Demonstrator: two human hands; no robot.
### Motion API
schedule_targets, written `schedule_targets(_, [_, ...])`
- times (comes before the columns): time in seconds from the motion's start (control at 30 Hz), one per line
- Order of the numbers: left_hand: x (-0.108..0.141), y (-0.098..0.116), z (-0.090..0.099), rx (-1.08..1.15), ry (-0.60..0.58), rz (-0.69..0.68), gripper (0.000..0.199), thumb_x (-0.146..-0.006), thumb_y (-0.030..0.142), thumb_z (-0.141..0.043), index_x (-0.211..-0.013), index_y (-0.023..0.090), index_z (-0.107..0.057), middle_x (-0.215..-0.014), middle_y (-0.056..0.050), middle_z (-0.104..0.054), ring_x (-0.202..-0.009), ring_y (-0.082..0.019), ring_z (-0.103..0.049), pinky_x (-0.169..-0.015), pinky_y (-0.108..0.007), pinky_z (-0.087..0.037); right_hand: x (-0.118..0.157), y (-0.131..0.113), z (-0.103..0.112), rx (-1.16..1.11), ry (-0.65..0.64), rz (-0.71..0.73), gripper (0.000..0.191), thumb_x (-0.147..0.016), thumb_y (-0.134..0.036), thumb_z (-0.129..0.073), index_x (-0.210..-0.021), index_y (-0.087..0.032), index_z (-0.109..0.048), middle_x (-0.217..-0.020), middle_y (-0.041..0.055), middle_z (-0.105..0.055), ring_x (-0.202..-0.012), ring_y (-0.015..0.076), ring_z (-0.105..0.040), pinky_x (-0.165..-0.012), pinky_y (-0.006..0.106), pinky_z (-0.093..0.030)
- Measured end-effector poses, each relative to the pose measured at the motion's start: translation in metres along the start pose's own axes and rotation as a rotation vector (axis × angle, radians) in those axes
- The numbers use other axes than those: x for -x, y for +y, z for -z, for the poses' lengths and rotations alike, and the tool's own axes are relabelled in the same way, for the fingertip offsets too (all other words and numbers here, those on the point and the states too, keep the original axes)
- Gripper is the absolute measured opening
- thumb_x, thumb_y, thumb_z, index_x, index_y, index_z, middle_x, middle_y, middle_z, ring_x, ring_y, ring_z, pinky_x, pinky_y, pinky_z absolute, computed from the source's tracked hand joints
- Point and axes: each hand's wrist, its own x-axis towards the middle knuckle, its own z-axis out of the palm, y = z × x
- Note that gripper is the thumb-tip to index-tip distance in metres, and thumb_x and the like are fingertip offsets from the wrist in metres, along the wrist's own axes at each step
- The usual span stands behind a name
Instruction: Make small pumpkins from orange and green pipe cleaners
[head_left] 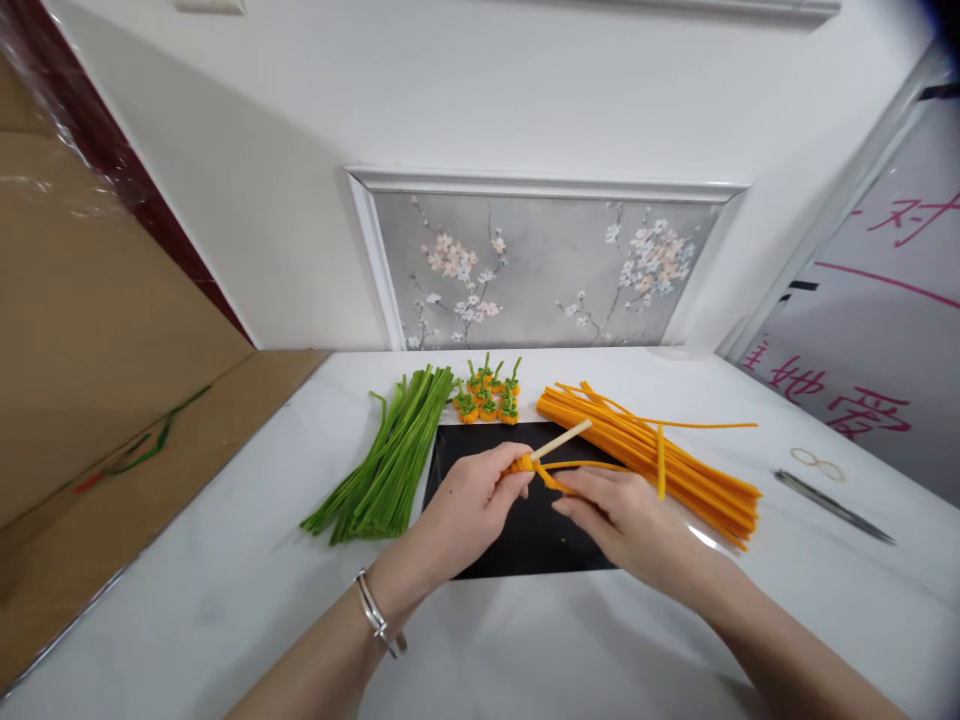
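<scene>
While the left hand (469, 500) is clamped on a pale stick (562, 438) and the orange coil (527, 463) wound around it, the right hand (630, 510) has its fingertips pinched on an orange strand (546, 478) at the coil's four o'clock. Both are above the black mat (540, 545) on the white worktop (255, 600), the stick's free end pointing to two o'clock. If the left grip slackens, the coil could spin or slide along the smooth wood; too hard a pull from the right could bunch the loops or kink the core (probably wire, though none shows). A trailing length could also snag on the orange bundle (690, 470), at the mat's two o'clock. That bundle is straight, fuzzy and matte; the green bundle (405, 450), at nine o'clock, is similar but spreads at its near end. Squat, rounded orange-and-green pieces (487, 405) cluster at eleven o'clock, thin stalks up. Out at three o'clock lies a slim, pointed tool (832, 505), hard and glossy
</scene>
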Motion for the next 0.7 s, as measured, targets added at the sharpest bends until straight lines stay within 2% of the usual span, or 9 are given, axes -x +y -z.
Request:
schedule_targets(0.1, [0.001, -0.002, 0.000, -0.041, 0.024, 0.021, 0.021, -0.096, 0.021, -0.041, -0.113, 0.023, -0.054, -0.077, 0.004, -0.061, -0.069, -0.013, -0.057, -0.063, -0.023, -0.039, 0.005, -0.005, -0.001, 0.215, -0.045, 0.127, 0.022, -0.097, -0.020, -0.043, -0.088, -0.018, -0.063, -0.073, 0.0035, -0.063, -0.063, 0.0162, -0.060, -0.056, 0.026, -0.040])
schedule_targets(0.23, [0.002, -0.003, -0.001, -0.185, 0.038, -0.022, 0.021, -0.096, 0.018, -0.041, -0.109, 0.024, -0.056, -0.076, 0.004, -0.061, -0.068, -0.014, -0.057, -0.063, -0.024, -0.039, 0.007, -0.013, 0.006, 0.395, 0.034, 0.246, 0.027, -0.099, -0.018, -0.039, -0.084, -0.016, -0.062, -0.064, 0.0021, -0.057, -0.054, 0.0155, -0.055, -0.051, 0.027, -0.033])
schedule_targets(0.47, [0.002, 0.000, -0.001, -0.374, -0.001, -0.084, 0.016, -0.096, 0.019, -0.044, -0.101, 0.023, -0.059, -0.082, 0.002, -0.067, -0.072, -0.016, -0.062, -0.062, -0.025, -0.041, 0.001, -0.015, 0.020, 0.452, 0.223, 0.327, 0.018, -0.097, -0.018, -0.049, -0.087, -0.019, -0.064, -0.078, 0.0032, -0.067, -0.064, 0.0153, -0.061, -0.060, 0.027, -0.042])
schedule_targets(0.57, [0.002, 0.003, -0.002, -0.485, -0.015, -0.117, 0.015, -0.096, 0.021, -0.045, -0.101, 0.021, -0.059, -0.080, 0.001, -0.068, -0.072, -0.018, -0.065, -0.061, -0.026, -0.041, -0.005, -0.014, 0.027, 0.441, 0.263, 0.343, 0.017, -0.096, -0.018, -0.051, -0.090, -0.020, -0.067, -0.090, 0.0050, -0.069, -0.073, 0.0159, -0.064, -0.067, 0.028, -0.047])
schedule_targets(0.7, [0.002, 0.005, -0.006, -0.626, -0.018, -0.173, 0.013, -0.095, 0.023, -0.049, -0.094, 0.019, -0.062, -0.074, -0.001, -0.069, -0.066, -0.019, -0.065, -0.056, -0.027, -0.040, -0.017, -0.014, 0.039, 0.395, 0.260, 0.309, 0.021, -0.097, -0.027, -0.051, -0.092, -0.021, -0.070, -0.091, 0.0062, -0.070, -0.077, 0.0171, -0.066, -0.071, 0.029, -0.050])
